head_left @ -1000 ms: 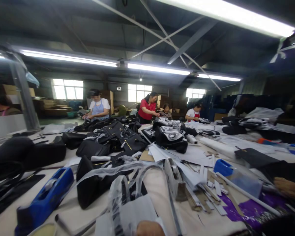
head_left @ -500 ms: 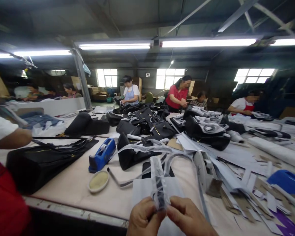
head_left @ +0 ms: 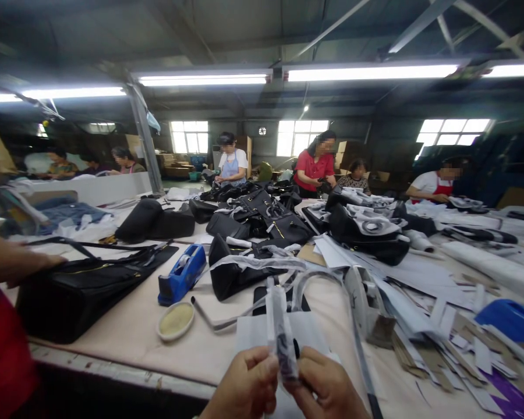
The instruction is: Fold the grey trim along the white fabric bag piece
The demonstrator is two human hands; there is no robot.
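My left hand (head_left: pixel 247 379) and my right hand (head_left: pixel 325 379) meet at the bottom centre, fingers closed on a dark strap wrapped in translucent white film (head_left: pixel 280 334). The strap stands up away from me, gripped near its lower end from both sides. A small black end shows by the right fingers. Beneath it lies a white sheet (head_left: pixel 247 330). Beyond the sheet, another length of film-wrapped strap (head_left: pixel 318 274) curves over the table beside a black bag (head_left: pixel 222 270). Where the held strap joins other parts, I cannot tell.
Left of centre stand a blue tape dispenser (head_left: pixel 182 274) and a round dish with a yellowish pad (head_left: pixel 175 321). A grey dispenser (head_left: pixel 369 311) and cardboard scraps (head_left: pixel 419 355) lie right. A co-worker's arm (head_left: pixel 17 259) reaches to a large black bag (head_left: pixel 74 297). More black bags (head_left: pixel 262 212) are piled behind.
The film around the held strap looks narrower and folded closer, and my fingers have shifted along it. At left, the co-worker's arm has come down to the large black bag.
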